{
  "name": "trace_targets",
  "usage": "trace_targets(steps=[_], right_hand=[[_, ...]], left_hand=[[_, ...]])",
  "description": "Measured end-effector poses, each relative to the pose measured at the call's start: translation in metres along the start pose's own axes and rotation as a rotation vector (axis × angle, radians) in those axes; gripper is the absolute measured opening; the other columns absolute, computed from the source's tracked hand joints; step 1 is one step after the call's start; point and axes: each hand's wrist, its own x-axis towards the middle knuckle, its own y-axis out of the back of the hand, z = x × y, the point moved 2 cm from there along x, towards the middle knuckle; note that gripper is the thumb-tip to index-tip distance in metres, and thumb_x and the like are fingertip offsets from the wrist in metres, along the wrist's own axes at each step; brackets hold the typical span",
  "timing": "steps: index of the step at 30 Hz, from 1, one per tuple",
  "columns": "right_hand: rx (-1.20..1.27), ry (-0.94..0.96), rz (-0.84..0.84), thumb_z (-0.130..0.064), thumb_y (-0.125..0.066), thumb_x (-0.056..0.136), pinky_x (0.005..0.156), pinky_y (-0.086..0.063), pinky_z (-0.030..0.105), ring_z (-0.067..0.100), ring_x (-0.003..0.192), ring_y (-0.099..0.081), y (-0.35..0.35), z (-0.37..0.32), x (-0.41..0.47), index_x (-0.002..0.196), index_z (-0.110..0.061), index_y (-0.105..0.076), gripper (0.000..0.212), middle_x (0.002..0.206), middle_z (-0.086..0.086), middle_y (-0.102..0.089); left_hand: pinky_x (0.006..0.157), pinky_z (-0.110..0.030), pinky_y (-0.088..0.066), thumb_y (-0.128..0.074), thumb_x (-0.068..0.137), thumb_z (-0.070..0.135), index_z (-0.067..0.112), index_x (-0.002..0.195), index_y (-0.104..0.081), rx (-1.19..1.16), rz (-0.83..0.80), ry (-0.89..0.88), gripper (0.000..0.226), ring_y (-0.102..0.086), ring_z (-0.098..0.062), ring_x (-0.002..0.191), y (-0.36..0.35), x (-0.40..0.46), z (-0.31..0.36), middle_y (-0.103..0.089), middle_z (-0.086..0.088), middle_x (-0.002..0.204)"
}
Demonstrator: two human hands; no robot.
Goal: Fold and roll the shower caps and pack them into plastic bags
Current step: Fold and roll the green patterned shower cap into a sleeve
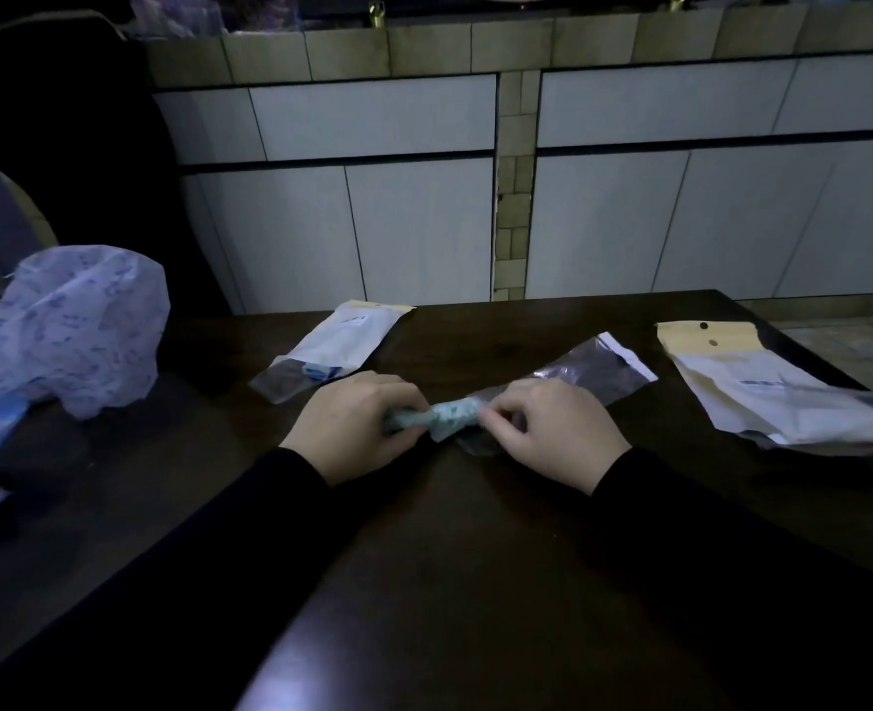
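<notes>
At frame centre, the left hand [352,423] grips the rolled shower cap [439,415] while the right hand [542,428] pinches the clear bag [578,377]'s mouth, so packing seems underway; next, slide it in.

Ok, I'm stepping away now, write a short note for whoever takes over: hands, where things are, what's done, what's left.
Left hand grips one end of the rolled green shower cap. Right hand pinches the mouth of the clear plastic bag at the roll's other end.
Done: this cap is rolled; one packed bag lies behind the left hand.
Left: slide the roll into the clear bag; it looks barely started. A heap of loose blue-printed caps waits at far left, a stack of empty bags at right, all on the dark table.
</notes>
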Motion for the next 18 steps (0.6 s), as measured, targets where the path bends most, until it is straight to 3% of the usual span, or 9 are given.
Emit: trace_targets(steps=[3, 6, 9, 11, 13, 18], right_hand=[[0.154, 0.122, -0.131, -0.033, -0.054, 0.095, 0.090, -0.045, 0.022, 0.000, 0.098, -0.052, 0.003, 0.006, 0.002, 0.115, -0.035, -0.065, 0.022, 0.107, -0.018, -0.056], [0.341, 0.083, -0.097, -0.019, -0.063, 0.090, 0.094, -0.044, 0.017, -0.004, 0.113, -0.049, 0.010, 0.022, 0.003, 0.127, -0.043, -0.051, 0.046, 0.123, -0.021, -0.046], [0.129, -0.026, -0.084, -0.038, -0.066, 0.087, 0.108, -0.037, 0.034, 0.008, 0.127, -0.039, 0.005, 0.032, 0.007, 0.136, -0.043, -0.045, 0.054, 0.137, -0.018, -0.040], [0.135, -0.038, -0.129, -0.043, -0.062, 0.088, 0.108, -0.038, 0.039, 0.009, 0.126, -0.041, -0.001, 0.032, 0.007, 0.136, -0.040, -0.047, 0.051, 0.138, -0.017, -0.044], [0.178, -0.016, -0.145, -0.040, -0.060, 0.091, 0.107, -0.040, 0.036, 0.005, 0.123, -0.043, -0.005, 0.032, 0.007, 0.135, -0.036, -0.051, 0.045, 0.135, -0.016, -0.049], [0.212, 0.026, -0.148, -0.034, -0.057, 0.094, 0.101, -0.037, 0.021, -0.002, 0.119, -0.043, -0.003, 0.031, 0.004, 0.133, -0.036, -0.053, 0.040, 0.133, -0.018, -0.049]], left_hand=[[0.070, -0.026, -0.052, -0.070, 0.082, 0.035, 0.032, 0.091, -0.069, -0.172, -0.076, 0.157, 0.009, -0.061, -0.002, 0.081, 0.000, 0.004, -0.002, -0.067, 0.016, 0.087], [0.071, -0.024, -0.051, -0.070, 0.083, 0.034, 0.033, 0.094, -0.070, -0.183, -0.114, 0.171, 0.011, -0.061, -0.001, 0.082, 0.003, 0.007, -0.004, -0.068, 0.017, 0.088], [0.066, -0.019, -0.044, -0.071, 0.082, 0.031, 0.033, 0.093, -0.069, -0.014, -0.034, 0.014, 0.011, -0.059, -0.005, 0.083, 0.005, 0.008, 0.001, -0.066, 0.017, 0.091], [0.061, -0.024, -0.046, -0.074, 0.078, 0.026, 0.029, 0.090, -0.069, 0.078, 0.015, -0.125, 0.014, -0.059, -0.012, 0.082, 0.003, 0.010, 0.006, -0.067, 0.014, 0.095], [0.056, -0.032, -0.050, -0.076, 0.073, 0.021, 0.024, 0.089, -0.070, 0.142, 0.070, -0.242, 0.016, -0.059, -0.017, 0.078, 0.001, 0.011, 0.010, -0.069, 0.010, 0.098], [0.056, -0.035, -0.052, -0.073, 0.077, 0.022, 0.020, 0.087, -0.073, 0.154, 0.123, -0.360, 0.010, -0.059, -0.018, 0.074, -0.015, 0.009, 0.017, -0.070, 0.006, 0.100]])
